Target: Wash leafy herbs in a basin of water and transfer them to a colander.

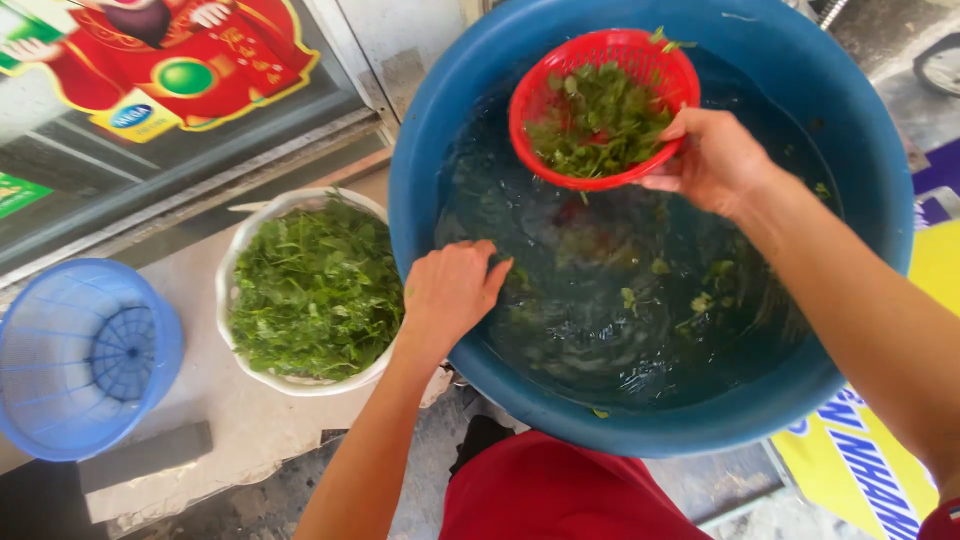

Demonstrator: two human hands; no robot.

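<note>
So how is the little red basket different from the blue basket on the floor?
The red basket has leafy greens in it; the blue basket shows nothing inside. The red basket is held up over the water in the big blue tub by the right hand, while the blue basket sits on the ground with no hand on it. The red basket is tilted; the blue one stands upright. Both are round with slotted sides.
</note>
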